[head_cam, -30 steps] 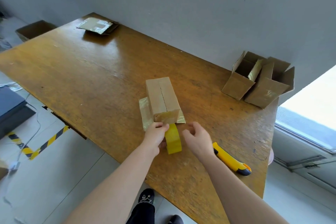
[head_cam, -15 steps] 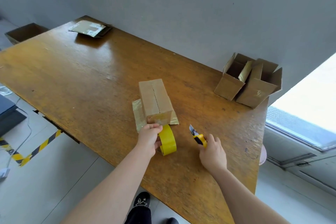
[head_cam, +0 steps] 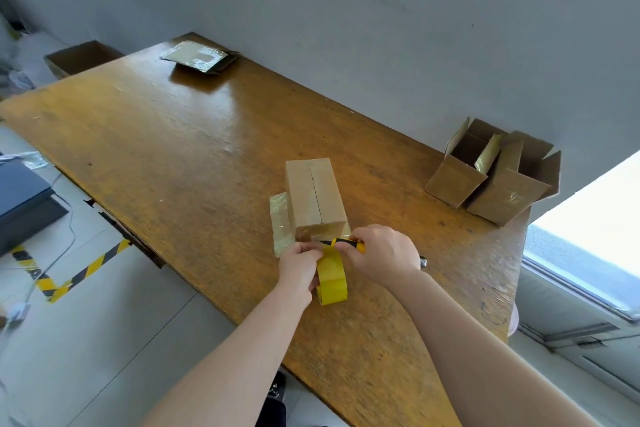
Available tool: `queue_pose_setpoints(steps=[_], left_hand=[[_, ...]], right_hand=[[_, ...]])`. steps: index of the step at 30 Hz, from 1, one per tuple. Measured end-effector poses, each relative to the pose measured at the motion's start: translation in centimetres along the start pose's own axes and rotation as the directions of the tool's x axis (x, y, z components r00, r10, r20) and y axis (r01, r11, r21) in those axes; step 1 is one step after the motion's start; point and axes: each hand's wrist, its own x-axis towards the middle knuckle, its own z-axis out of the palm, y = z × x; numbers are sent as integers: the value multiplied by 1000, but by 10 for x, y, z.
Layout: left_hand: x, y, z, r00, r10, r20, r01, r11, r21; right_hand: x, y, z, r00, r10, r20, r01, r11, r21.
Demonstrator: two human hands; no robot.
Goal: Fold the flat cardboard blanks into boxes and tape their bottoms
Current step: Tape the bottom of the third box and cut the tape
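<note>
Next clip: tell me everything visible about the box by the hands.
The box is plain brown cardboard, oblong, resting on the wooden table with two closed flaps up, their seam running down the middle. A glossy flap lies flat on the table along its left side. At its near end are the left hand, holding a yellow tape roll, and the right hand, gripping a yellow cutter.

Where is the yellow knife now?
In the head view, the yellow utility knife is in the right hand, just above the yellow tape roll that the left hand holds, by the near end of the cardboard box.
</note>
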Motion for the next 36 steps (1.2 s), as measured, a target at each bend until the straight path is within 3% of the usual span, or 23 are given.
queue_pose_setpoints(steps=[15,21,29,34,36], left_hand=[[5,1,-1,998,-33,-52,39,992,121],[6,3,0,998,-4,-63,17,980,198],[8,4,-7,997,60,-48,-45,964,262],[10,3,-7,995,75,-59,-54,953,298],[10,2,-8,994,87,-74,-61,952,301]], right_hand=[[36,-25,-29,964,111,240,-52,970,-237],[43,-30,-19,965,110,239,-22,939,-343],[0,23,43,980,159,115,-158,987,-20],[-21,39,68,954,209,216,-188,975,-115],[-18,30,64,984,171,44,-171,985,-6]])
